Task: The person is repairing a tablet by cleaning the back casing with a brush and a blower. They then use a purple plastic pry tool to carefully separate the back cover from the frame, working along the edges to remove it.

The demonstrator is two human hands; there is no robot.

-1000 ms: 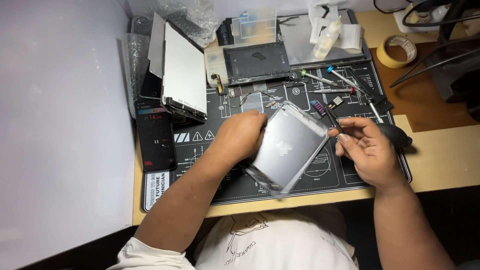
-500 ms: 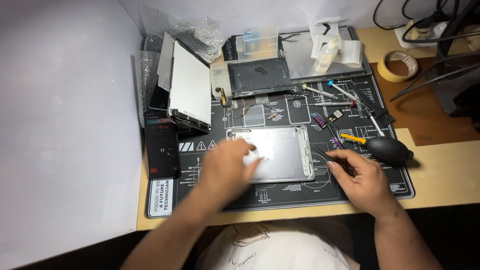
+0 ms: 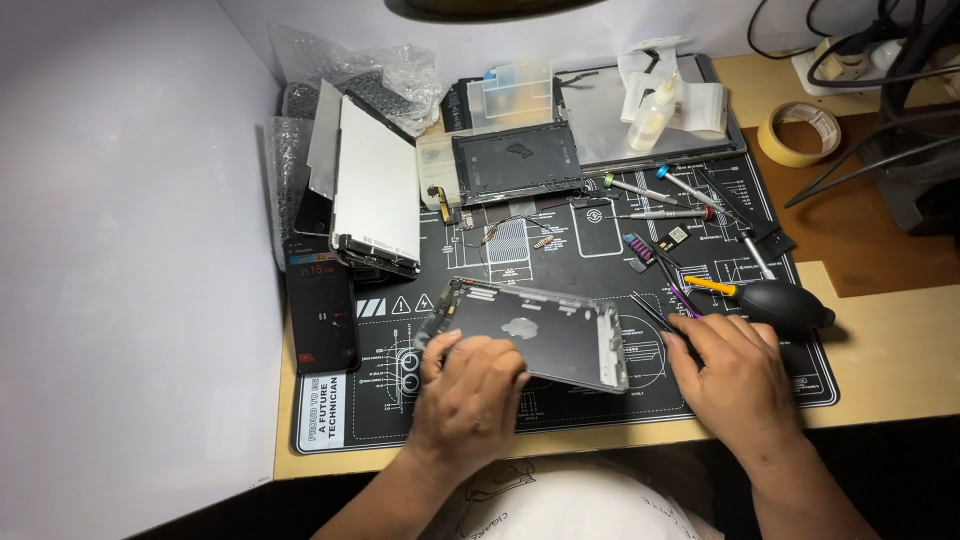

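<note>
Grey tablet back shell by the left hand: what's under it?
The grey tablet back shell lies on the black printed work mat; left hand overlaps its near edge. Anything beneath the shell is hidden.

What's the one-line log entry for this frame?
left hand: holding tablet shell at near-left edge | right hand: on mat, tweezers at fingertips | shell: tilted, inside up

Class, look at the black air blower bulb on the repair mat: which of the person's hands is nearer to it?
Right. The right hand lies just below and left of the black air blower bulb, close to it. The left hand rests on the tablet shell, farther left.
</note>
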